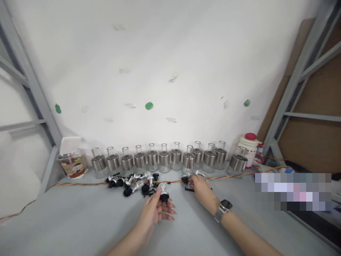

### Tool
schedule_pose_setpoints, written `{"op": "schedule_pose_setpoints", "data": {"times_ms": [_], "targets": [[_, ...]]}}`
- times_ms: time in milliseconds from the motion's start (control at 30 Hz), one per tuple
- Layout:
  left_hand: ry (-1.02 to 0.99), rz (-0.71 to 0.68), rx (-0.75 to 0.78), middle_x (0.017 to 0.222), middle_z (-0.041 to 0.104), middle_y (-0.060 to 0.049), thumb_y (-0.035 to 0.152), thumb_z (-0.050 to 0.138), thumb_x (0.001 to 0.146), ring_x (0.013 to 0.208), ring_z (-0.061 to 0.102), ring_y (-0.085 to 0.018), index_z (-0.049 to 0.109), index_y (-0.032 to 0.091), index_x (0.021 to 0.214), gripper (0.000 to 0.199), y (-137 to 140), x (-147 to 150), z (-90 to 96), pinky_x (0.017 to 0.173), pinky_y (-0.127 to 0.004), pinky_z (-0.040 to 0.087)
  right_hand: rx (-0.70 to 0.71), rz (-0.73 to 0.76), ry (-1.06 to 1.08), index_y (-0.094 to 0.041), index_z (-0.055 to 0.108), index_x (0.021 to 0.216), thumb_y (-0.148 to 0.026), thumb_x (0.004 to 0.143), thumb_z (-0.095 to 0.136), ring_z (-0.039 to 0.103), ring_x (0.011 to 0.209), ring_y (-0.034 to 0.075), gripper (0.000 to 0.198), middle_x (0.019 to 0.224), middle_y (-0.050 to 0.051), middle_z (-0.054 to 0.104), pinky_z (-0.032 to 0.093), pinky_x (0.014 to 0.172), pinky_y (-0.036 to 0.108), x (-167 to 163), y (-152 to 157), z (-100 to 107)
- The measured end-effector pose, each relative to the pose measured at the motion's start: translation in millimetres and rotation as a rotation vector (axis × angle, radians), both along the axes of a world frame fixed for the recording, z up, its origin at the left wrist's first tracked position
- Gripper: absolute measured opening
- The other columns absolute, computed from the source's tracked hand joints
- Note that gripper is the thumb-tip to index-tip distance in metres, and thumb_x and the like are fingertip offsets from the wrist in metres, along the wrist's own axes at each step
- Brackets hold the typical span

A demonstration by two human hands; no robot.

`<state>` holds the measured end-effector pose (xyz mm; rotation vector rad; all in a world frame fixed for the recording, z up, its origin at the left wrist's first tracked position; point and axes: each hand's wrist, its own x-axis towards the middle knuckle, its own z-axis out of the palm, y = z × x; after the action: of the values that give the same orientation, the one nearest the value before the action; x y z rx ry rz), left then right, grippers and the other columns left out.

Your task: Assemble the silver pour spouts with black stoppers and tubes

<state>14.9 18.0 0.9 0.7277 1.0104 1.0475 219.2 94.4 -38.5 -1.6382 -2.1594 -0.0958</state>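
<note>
My left hand holds a silver pour spout with a black stopper end, gripped by the thumb, the other fingers loosely spread below it. My right hand, with a watch on the wrist, is closed at the fingertips on another silver and black pour spout low over the table; the fingers partly hide it. A thin black tube lies just under that hand. To the left sits a loose pile of pour spouts, several with black stopper ends.
Along the wall stands a row of glass bottles with steel sleeves and open necks. A plastic tub is at the left, a white jar with a red top at the right. A twisted red-yellow wire crosses the grey table.
</note>
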Motion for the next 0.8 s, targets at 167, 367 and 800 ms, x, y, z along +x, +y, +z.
{"op": "schedule_pose_setpoints", "data": {"times_ms": [167, 367, 800], "targets": [[0.012, 0.005, 0.004, 0.058, 0.064, -0.007, 0.056, 0.05, 0.071, 0.051, 0.062, -0.017, 0.057, 0.01, 0.068, 0.047, -0.2, -0.1, 0.0, 0.048, -0.027, 0.048, 0.012, -0.007, 0.074, -0.014, 0.055, 0.076, -0.012, 0.081, 0.044, 0.054, 0.078, 0.023, 0.013, 0.079, 0.011, 0.06, 0.031, 0.069, 0.03, -1.1, 2.7, -4.7], [0.013, 0.072, 0.082, 0.071, 0.068, -0.009, 0.047, 0.066, 0.062, 0.062, 0.066, -0.02, 0.054, 0.013, 0.076, 0.039, -2.2, 1.0, 1.1, 0.059, -0.03, 0.051, 0.037, 0.037, 0.279, -0.016, 0.054, 0.071, -0.016, 0.08, 0.045, 0.053, 0.077, 0.024, 0.013, 0.075, 0.01, 0.06, 0.032, 0.072, 0.034, -2.6, -0.2, 4.0], [0.216, -0.131, 0.392, 0.055, 0.052, 0.004, 0.043, 0.066, 0.062, 0.038, 0.048, -0.006, 0.056, 0.012, 0.076, 0.035, -8.5, 5.6, -6.1, 0.034, -0.017, 0.041, -0.31, 0.361, 1.208, -0.017, 0.059, 0.072, -0.04, 0.076, 0.054, 0.052, 0.059, 0.013, 0.024, 0.063, 0.0, 0.058, 0.042, 0.059, 0.025, -44.0, -55.6, 50.3]]}}
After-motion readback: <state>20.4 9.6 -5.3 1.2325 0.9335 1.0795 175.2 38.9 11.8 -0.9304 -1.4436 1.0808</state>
